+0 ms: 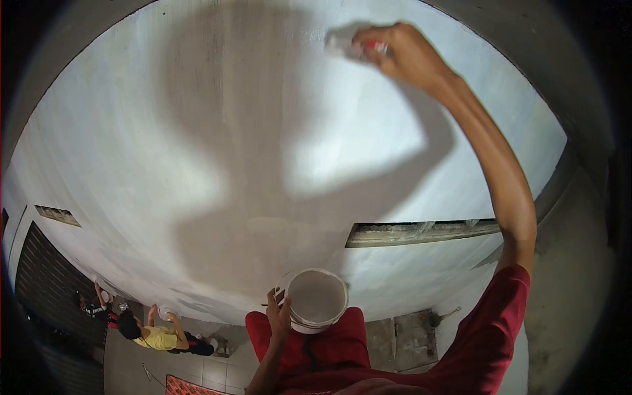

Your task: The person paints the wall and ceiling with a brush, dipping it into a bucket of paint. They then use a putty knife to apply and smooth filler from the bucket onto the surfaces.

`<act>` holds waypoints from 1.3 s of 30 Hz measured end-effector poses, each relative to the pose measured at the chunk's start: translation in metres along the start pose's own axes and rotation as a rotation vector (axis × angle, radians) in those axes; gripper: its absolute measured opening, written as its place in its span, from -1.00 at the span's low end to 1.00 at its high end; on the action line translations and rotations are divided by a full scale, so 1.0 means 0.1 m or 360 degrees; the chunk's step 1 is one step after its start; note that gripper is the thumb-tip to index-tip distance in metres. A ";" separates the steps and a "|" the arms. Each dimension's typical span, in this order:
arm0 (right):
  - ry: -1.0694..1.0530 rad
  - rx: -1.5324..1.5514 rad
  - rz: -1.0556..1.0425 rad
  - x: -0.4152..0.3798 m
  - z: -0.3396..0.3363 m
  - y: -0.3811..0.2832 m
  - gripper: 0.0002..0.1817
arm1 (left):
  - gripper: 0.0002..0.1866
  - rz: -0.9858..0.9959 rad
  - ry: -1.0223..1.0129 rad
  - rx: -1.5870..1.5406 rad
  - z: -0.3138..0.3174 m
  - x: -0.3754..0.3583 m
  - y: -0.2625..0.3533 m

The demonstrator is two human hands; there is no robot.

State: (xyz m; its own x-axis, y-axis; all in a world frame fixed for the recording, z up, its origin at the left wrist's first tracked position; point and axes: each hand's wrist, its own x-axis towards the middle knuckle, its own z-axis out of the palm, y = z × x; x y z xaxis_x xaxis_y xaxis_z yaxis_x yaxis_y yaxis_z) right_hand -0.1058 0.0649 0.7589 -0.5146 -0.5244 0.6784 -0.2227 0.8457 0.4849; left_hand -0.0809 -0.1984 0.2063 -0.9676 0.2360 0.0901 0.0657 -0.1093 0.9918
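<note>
My right hand is raised at the upper right, its fingers closed round the red handle of a brush. The brush's pale head, partly blurred, is at the white wall. Low in the middle, my left hand holds the rim and wire handle of a white bucket, with its fingers wrapped at the left side. The bucket sits over my red-clad lap, and its inside looks pale grey.
A recessed opening crosses the wall at right. At lower left are a person in yellow, another person in dark clothes and a dark shutter. A patterned red mat lies on the floor. My shadow covers the wall's middle.
</note>
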 end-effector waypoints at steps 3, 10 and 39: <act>0.0012 -0.0076 0.0039 0.30 -0.17 0.15 -0.79 | -0.49 -0.0034 0.0004 0.0003 0.01 -0.05 0.09; 0.0271 -0.0469 -0.0071 0.34 -0.17 0.19 -0.83 | -0.46 -0.0011 -0.0004 0.0055 -0.01 0.00 -0.05; -0.0075 -0.0722 -0.0064 0.09 0.16 0.03 -0.69 | -0.46 -0.0083 -0.0017 0.0043 -0.01 0.03 0.07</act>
State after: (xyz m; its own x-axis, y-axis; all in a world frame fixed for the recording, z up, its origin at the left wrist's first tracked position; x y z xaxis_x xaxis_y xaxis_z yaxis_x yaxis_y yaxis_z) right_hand -0.1245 0.0647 0.7576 -0.5522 -0.5423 0.6332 0.1364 0.6905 0.7104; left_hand -0.0835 -0.1995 0.2138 -0.9673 0.2508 0.0391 0.0221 -0.0703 0.9973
